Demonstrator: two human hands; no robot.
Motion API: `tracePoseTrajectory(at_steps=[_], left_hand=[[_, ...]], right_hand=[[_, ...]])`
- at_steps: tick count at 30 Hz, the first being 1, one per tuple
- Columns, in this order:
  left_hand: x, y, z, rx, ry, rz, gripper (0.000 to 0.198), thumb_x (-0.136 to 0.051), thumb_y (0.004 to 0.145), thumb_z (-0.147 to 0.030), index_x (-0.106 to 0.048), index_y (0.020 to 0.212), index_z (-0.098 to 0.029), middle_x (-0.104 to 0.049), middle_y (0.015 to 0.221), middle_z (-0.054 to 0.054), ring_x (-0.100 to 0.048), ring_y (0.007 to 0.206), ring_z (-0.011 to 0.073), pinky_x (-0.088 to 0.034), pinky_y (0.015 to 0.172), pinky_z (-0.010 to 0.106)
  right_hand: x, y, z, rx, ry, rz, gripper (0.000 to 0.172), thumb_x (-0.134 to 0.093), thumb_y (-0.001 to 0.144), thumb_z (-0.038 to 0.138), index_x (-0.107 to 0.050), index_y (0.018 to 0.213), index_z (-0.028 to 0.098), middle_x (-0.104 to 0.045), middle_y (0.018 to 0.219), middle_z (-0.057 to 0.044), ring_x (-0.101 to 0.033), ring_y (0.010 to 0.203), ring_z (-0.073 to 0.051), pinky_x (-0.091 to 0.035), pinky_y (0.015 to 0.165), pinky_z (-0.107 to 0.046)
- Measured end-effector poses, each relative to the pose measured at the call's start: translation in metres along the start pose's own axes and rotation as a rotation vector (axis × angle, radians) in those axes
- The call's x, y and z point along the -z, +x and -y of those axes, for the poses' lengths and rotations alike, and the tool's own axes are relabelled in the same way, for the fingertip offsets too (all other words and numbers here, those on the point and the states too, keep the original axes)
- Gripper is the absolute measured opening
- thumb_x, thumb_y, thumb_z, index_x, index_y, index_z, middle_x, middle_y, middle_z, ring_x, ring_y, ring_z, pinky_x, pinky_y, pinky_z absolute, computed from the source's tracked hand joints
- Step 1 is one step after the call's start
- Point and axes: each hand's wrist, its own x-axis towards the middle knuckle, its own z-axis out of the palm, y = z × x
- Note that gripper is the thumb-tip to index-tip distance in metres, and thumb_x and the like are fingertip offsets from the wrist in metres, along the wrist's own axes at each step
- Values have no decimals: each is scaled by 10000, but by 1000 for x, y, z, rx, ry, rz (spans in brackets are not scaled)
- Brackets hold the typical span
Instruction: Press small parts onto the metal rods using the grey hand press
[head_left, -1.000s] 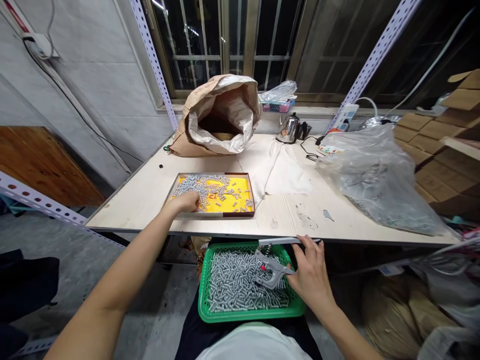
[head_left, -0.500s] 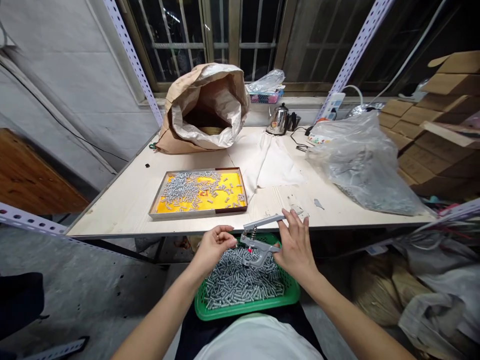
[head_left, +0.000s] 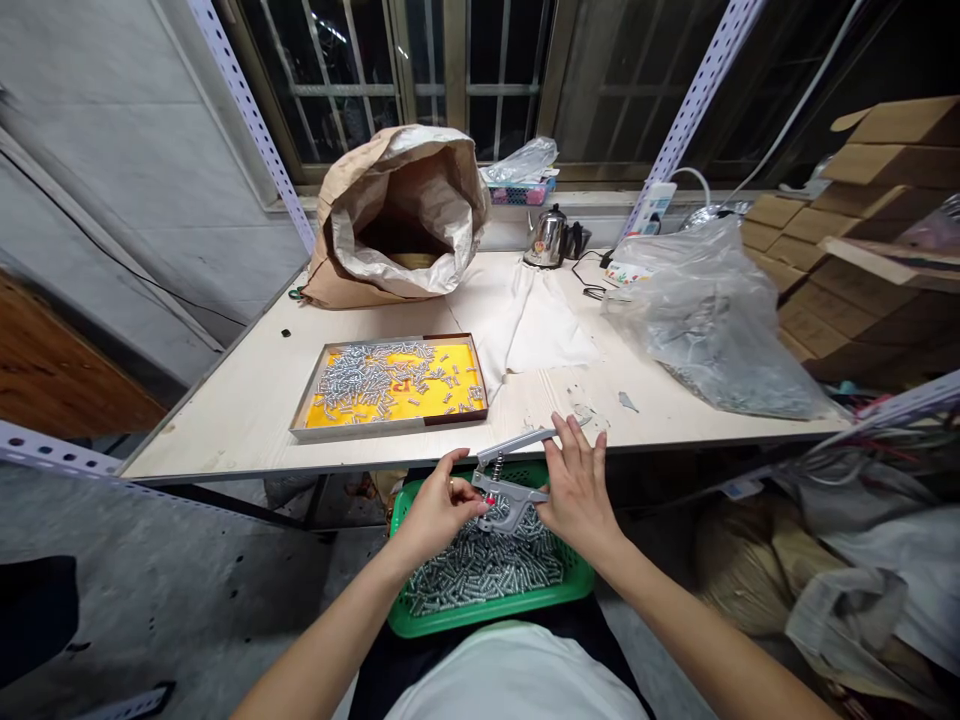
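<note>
My right hand [head_left: 581,485] is closed around the handles of a grey spring-loaded hand tool [head_left: 514,490], like pliers, with a coil spring and a small red part near its head. My left hand [head_left: 442,508] is pinched at the tool's head, its fingertips by the red part; whatever it holds is too small to make out. Right below both hands is a green plastic basket [head_left: 495,622] on my lap. Heaped in it are small silvery ribbed metal pieces [head_left: 487,575], screws or springs.
A shallow tray [head_left: 360,430] with a yellow bottom and more small metal pieces lies on the table [head_left: 217,430]. Behind it stands an open paper sack [head_left: 330,235]. A kettle [head_left: 546,238], a clear plastic bag [head_left: 705,310] and cardboard boxes [head_left: 862,220] are farther right.
My left hand has moved in to the tool's head, its fingertips now at the red part. My right hand keeps its hold on the tool. The whole view has shifted slightly.
</note>
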Motion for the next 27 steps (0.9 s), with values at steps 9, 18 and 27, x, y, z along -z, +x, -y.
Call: tracePoseTrajectory(at_steps=[9,18,27], left_hand=[[0,0,-3,-35,55,18,749,-666,689,-171,-297,1340,-136,-606,656,-48,-592,670,148,-419,680,276],[8,-1,-3,-57,174,146,858,-656,697,-135,-221,1437,-140,-652,701,-5,-627,707,179,-452,699,294],[5,-5,-8,42,46,121,957,-727,634,-189,-222,1445,-151,-592,650,-40,-608,706,175,-438,688,287]], right_hand=[[-4,-3,3,-60,16,10,678,-548,627,120,-346,1272,72,-130,1507,-250,-40,1413,-352,-39,1048,-696],[-3,-7,6,-56,4,53,690,-540,588,101,-362,1254,50,-114,1509,-253,-18,1414,-352,-22,1055,-686],[1,-2,7,-19,-7,-48,424,-474,688,114,-478,1113,110,-430,1339,-202,-288,1325,-333,-95,1066,-661]])
